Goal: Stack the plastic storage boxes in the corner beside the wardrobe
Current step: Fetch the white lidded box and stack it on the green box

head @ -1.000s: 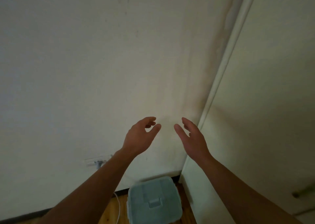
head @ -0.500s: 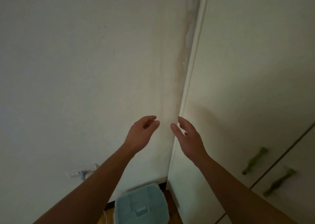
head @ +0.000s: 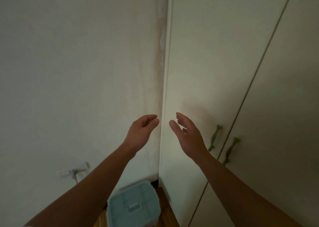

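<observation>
Since a second ago our view has swung to the right. The wardrobe (head: 215,71) now fills the right half, and its door seam is in sight where earlier we saw one plain side. The wall (head: 77,71) takes the left half, stained along the wardrobe's edge.

Low in the corner, on the wooden floor (head: 165,207), stands the one storage box (head: 133,207) we can see. It has a pale blue-green lid with rounded corners and a recessed catch at its middle. It sits just beside the wardrobe's foot, near the wall, and it lies as it did before.

Our left hand (head: 141,133) and right hand (head: 188,137) stay raised before the corner. The palms face each other, the fingers are loosely curved, and the hands are near but apart, holding nothing. Two green handles (head: 214,138) have come fully into view. A socket (head: 72,170) with a plugged cord (head: 75,176) sits left of the box.
</observation>
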Motion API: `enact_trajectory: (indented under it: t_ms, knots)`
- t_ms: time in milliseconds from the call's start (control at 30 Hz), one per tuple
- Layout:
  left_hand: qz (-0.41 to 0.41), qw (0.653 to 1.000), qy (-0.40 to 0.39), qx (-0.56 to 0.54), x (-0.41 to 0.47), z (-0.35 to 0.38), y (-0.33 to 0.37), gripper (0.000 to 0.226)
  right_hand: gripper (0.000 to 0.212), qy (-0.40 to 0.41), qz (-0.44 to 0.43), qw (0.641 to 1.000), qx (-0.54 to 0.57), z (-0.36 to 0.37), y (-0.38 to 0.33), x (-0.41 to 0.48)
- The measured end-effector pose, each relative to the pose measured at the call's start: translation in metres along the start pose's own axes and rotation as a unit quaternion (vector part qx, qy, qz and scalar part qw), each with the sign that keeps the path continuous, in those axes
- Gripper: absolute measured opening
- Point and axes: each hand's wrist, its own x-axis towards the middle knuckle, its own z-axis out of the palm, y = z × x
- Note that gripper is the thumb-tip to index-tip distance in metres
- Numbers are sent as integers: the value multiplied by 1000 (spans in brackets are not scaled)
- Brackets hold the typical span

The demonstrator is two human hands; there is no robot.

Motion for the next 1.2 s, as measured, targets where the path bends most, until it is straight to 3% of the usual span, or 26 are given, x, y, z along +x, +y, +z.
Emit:
enact_trajectory:
  t_ms: [267,633,1200]
  knots:
    - [45,996,-72,-14,-20,27,26,29,59,76,8,997,-26,-34,-13,-45]
    - [109,974,-197,-18,-62,42,43,33,60,191,50,978,-64,-54,-45,-123]
    - [184,893,-403,-80,-190,119,84,28,53,415,134,893,-109,-92,-77,-304]
